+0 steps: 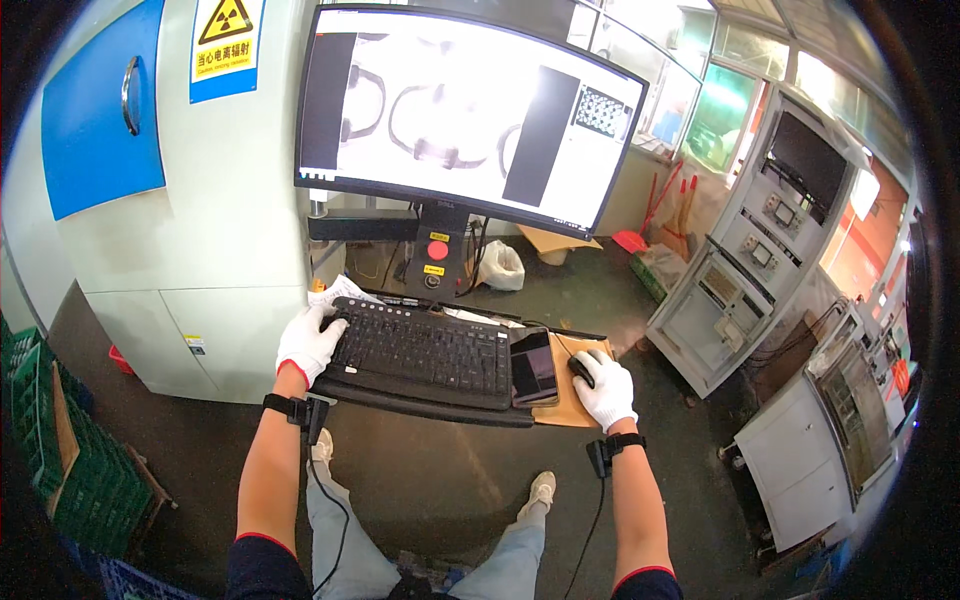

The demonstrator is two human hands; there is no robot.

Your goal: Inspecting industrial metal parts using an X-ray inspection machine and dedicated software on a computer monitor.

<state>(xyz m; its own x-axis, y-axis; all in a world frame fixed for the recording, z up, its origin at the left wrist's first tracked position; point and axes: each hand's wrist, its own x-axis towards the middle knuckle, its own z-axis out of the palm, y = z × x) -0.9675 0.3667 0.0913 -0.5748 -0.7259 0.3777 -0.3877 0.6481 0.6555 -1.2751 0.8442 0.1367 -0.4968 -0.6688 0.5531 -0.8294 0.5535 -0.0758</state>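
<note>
My left hand (308, 342), in a white glove with a red cuff, rests at the left end of a black keyboard (425, 352). Its fingers lie over the keys there and it holds nothing. My right hand (606, 393), gloved the same way, is wrapped over a black computer mouse (581, 371) on a brown cardboard sheet (568, 408). Between keyboard and mouse lies a dark phone (533, 368), partly on the cardboard. Above them, a wide monitor (450, 120) shows a grey picture with dark curved, ring-like shapes and a small patterned inset at the right.
Under the monitor is a red push button (437, 250). A pale cabinet (220, 250) with a blue door (105, 110) and radiation warning sign stands left. Green crates (90, 470) are stacked lower left. A grey equipment rack (745, 260) and a white cabinet (800, 450) stand right.
</note>
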